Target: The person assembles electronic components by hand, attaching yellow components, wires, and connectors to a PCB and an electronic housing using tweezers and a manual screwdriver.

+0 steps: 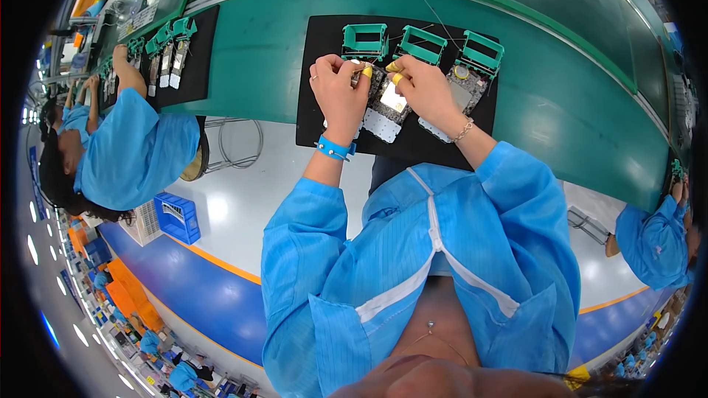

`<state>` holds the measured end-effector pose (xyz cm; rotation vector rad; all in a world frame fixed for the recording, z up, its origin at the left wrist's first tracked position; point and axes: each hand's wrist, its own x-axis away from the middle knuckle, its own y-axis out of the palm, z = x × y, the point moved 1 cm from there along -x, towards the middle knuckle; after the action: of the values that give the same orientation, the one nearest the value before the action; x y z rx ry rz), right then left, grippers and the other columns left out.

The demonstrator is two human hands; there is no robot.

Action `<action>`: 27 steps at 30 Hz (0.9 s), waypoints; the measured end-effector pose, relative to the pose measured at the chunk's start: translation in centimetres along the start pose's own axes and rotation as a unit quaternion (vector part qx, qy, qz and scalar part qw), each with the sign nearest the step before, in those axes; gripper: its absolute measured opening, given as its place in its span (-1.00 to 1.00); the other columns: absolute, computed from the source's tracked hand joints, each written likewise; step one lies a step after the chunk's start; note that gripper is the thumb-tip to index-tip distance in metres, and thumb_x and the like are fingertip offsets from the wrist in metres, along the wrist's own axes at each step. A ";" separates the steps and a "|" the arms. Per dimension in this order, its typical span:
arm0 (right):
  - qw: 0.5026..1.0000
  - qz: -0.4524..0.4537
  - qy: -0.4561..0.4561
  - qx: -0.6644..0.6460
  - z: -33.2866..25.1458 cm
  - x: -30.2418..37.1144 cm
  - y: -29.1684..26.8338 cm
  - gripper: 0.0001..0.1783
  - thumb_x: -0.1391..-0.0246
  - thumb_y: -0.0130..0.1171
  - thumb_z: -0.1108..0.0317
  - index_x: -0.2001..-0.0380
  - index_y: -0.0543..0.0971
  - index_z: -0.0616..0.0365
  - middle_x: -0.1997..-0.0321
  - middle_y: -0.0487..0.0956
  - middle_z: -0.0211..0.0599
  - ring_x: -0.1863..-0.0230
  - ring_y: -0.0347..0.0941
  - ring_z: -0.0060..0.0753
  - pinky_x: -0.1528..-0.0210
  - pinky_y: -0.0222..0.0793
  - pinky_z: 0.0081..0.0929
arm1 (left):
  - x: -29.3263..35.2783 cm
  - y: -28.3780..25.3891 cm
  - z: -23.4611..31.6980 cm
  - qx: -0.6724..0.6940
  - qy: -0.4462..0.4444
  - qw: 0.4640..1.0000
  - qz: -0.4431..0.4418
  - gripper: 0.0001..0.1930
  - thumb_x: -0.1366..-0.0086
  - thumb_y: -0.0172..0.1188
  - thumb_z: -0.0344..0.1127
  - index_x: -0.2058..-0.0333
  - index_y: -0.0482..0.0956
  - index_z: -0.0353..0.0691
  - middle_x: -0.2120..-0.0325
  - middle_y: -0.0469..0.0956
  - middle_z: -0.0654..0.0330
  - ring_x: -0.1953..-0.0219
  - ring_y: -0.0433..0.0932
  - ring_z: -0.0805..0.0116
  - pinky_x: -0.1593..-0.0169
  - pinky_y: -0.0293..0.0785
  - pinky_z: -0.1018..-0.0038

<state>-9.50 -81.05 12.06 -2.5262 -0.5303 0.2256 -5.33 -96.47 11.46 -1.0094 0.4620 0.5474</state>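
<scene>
My left hand point(341, 94), with a blue wrist strap point(335, 148) on its arm, is over the leftmost circuit board point(375, 77). Its thumb and forefinger are pinched together; what they grip is too small to make out. Close beside it, my right hand point(426, 92) also has its fingertips closed, above the upper end of the middle circuit board point(391, 99). Yellow finger covers show on both hands. Just beyond the fingers stand a left green plastic frame point(365, 29), a middle green frame point(420, 44) and a right green frame point(483, 51). My hands partly hide the left and middle boards.
A black mat point(324, 37) lies under the boards on the green table point(254, 51). The right circuit board point(466, 92) has a round gold part. At left, a co-worker point(133, 147) sits by another black mat point(198, 66); a blue crate point(178, 217) stands on the floor.
</scene>
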 end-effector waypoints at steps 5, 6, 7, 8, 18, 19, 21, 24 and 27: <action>0.999 0.016 -0.021 0.034 0.6 0.3 -0.1 -0.84 -0.02 0.09 0.43 0.28 0.49 0.17 0.49 0.57 -0.12 0.46 0.51 -0.08 0.43 0.40 -0.31 | 0.4 -0.1 0.2 -0.004 -0.020 0.999 -0.042 -0.82 0.08 0.33 -0.35 0.44 0.56 -0.16 0.31 0.37 0.16 0.20 0.33 0.17 0.18 0.26 0.30; 0.996 0.019 -0.042 0.082 0.6 0.3 -0.2 -0.84 -0.01 0.09 0.42 0.28 0.50 0.16 0.49 0.57 -0.12 0.46 0.51 -0.06 0.43 0.40 -0.29 | 0.5 -0.1 0.2 -0.008 -0.017 0.998 -0.054 -0.76 0.09 0.34 -0.31 0.38 0.54 -0.16 0.27 0.38 0.15 0.16 0.32 0.15 0.13 0.26 0.28; 0.996 0.020 -0.042 0.082 0.5 0.5 -0.4 -0.84 -0.01 0.09 0.42 0.28 0.50 0.16 0.49 0.57 -0.12 0.46 0.51 -0.06 0.43 0.40 -0.29 | 0.8 -0.4 0.3 -0.017 -0.032 0.997 -0.074 -0.68 0.11 0.35 -0.27 0.33 0.51 -0.16 0.22 0.38 0.15 0.12 0.30 0.12 0.09 0.23 0.25; 0.993 0.022 -0.058 0.105 0.1 0.7 -0.7 -0.84 0.00 0.09 0.41 0.29 0.50 0.15 0.49 0.57 -0.12 0.45 0.51 -0.06 0.43 0.40 -0.27 | 1.1 -0.9 0.5 -0.025 -0.048 0.994 -0.094 -0.60 0.13 0.36 -0.23 0.27 0.48 -0.16 0.17 0.38 0.14 0.07 0.29 0.10 0.04 0.21 0.22; 0.973 0.020 -0.101 0.208 -0.7 0.8 -1.1 -0.86 0.00 0.10 0.36 0.32 0.50 0.10 0.50 0.57 -0.14 0.47 0.51 -0.08 0.44 0.39 -0.21 | 2.1 -0.9 -0.2 0.039 -0.058 0.993 -0.100 -0.48 0.19 0.37 -0.32 0.20 0.37 -0.23 0.07 0.38 0.05 0.04 0.29 0.07 -0.03 0.18 0.23; 0.973 0.021 -0.100 0.208 -0.4 0.7 -1.0 -0.86 0.00 0.10 0.36 0.32 0.50 0.10 0.50 0.57 -0.14 0.47 0.51 -0.08 0.44 0.39 -0.21 | 2.2 -0.8 -0.2 0.039 -0.058 0.993 -0.100 -0.48 0.19 0.37 -0.32 0.20 0.37 -0.23 0.07 0.38 0.05 0.04 0.29 0.07 -0.03 0.18 0.23; 0.978 0.022 -0.097 0.185 0.2 0.5 -1.0 -0.86 -0.01 0.11 0.34 0.33 0.50 0.10 0.50 0.57 -0.15 0.49 0.51 -0.08 0.46 0.40 -0.22 | 2.3 -0.7 -0.3 0.045 -0.055 0.993 -0.089 -0.49 0.19 0.36 -0.32 0.22 0.37 -0.22 0.08 0.38 0.05 0.04 0.29 0.07 -0.03 0.18 0.24; 0.990 -0.009 -0.087 0.109 0.7 0.1 -1.6 -0.86 -0.01 0.11 0.33 0.33 0.50 0.10 0.49 0.57 -0.15 0.48 0.51 -0.08 0.44 0.40 -0.22 | 2.2 -0.8 -0.3 0.046 -0.055 0.993 -0.091 -0.50 0.19 0.36 -0.32 0.23 0.37 -0.22 0.08 0.39 0.05 0.05 0.29 0.07 -0.02 0.19 0.24; 0.983 -0.016 -0.114 0.144 0.7 0.1 -1.6 -0.84 0.01 0.12 0.37 0.30 0.48 0.10 0.47 0.57 -0.17 0.48 0.50 -0.09 0.47 0.40 -0.24 | 2.2 -0.7 -0.2 0.048 -0.054 0.994 -0.086 -0.50 0.20 0.36 -0.32 0.23 0.37 -0.22 0.09 0.38 0.05 0.05 0.30 0.07 -0.02 0.19 0.24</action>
<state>-10.11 -79.39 12.32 -2.2216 -0.5810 0.5431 -3.24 -96.45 10.56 -0.9116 0.2989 0.4195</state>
